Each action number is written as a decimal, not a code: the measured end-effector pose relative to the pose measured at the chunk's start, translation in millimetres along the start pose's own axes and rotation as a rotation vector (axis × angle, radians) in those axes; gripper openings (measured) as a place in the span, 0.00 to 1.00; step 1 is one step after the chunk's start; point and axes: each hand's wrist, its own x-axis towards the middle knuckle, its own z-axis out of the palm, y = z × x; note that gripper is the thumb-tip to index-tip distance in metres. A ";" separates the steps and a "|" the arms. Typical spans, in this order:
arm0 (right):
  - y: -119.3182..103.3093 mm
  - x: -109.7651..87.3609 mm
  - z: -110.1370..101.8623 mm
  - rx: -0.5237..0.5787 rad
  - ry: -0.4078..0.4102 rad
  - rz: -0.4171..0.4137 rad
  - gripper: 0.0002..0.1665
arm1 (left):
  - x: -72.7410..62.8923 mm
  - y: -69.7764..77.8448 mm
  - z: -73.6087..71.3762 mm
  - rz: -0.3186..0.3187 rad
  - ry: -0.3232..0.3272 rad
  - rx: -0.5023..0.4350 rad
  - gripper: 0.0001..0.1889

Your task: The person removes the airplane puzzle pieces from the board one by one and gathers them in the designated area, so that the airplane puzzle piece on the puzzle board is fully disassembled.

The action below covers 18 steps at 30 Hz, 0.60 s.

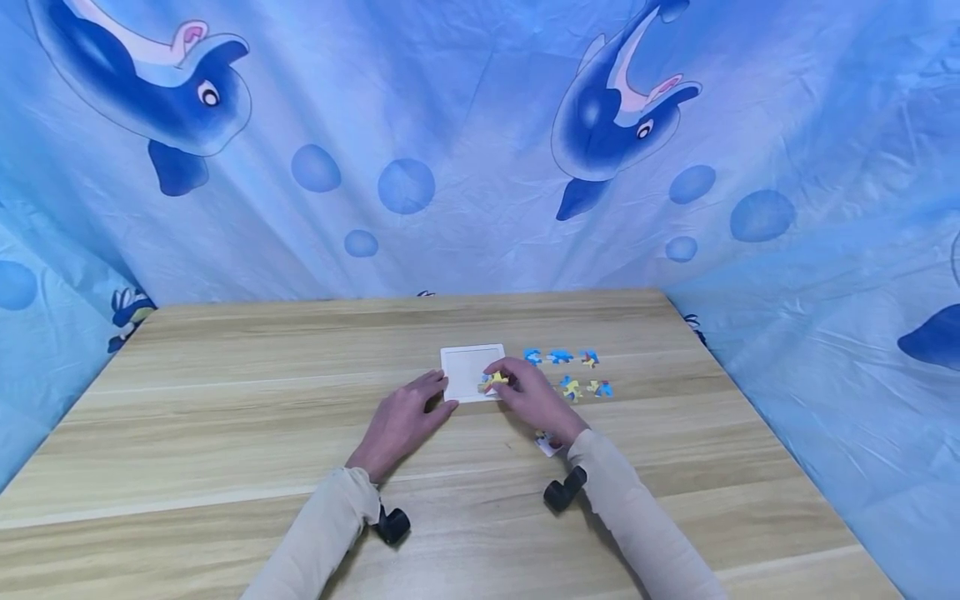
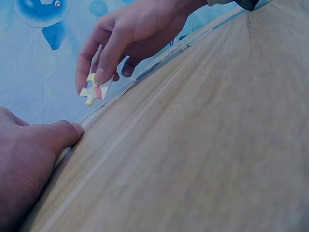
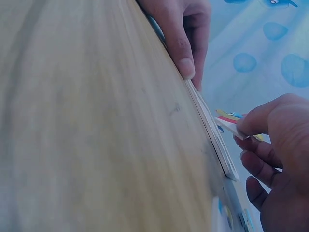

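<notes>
A shallow white puzzle tray [image 1: 467,364] lies on the wooden table. My left hand [image 1: 401,419] rests at its left side, thumb at the near left corner and fingers along the left edge. My right hand [image 1: 534,395] pinches a jigsaw piece [image 1: 495,380] between thumb and fingers, close over the tray's right half. Yellow, red and white show on that piece [image 2: 97,91] in the left wrist view, where it is tilted. From the right wrist, my left thumb [image 3: 186,67] presses at the tray's rim [image 3: 212,130], and the right hand's other fingers are loosely bent.
Right of the tray lie several loose jigsaw pieces: a far row with a blue piece [image 1: 559,356], and a nearer row with a yellow-and-blue piece [image 1: 571,388]. Another piece [image 1: 548,444] lies partly under my right wrist. A blue dolphin-print curtain [image 1: 480,167] stands behind the table.
</notes>
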 end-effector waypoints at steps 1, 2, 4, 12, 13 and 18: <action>0.4 -1.1 -0.7 0.001 0.004 0.007 0.15 | 0.0 -0.1 0.1 0.000 0.001 0.000 0.22; 0.9 -2.1 -1.5 0.006 0.008 0.013 0.15 | -0.1 0.1 -0.1 -0.001 0.002 -0.003 0.22; 2.4 -4.3 -3.2 0.007 0.012 0.029 0.15 | 0.0 0.1 0.1 -0.002 0.004 -0.007 0.22; 4.5 -14.6 -10.2 -0.001 0.034 0.039 0.14 | 0.5 0.2 0.4 -0.005 -0.002 -0.004 0.22; 4.7 -16.1 -11.4 0.001 0.036 0.037 0.14 | 0.4 0.2 0.3 -0.005 -0.003 -0.001 0.22; 8.4 -23.1 -17.4 -0.002 0.046 0.025 0.15 | 0.3 0.2 -0.1 -0.004 -0.003 0.001 0.23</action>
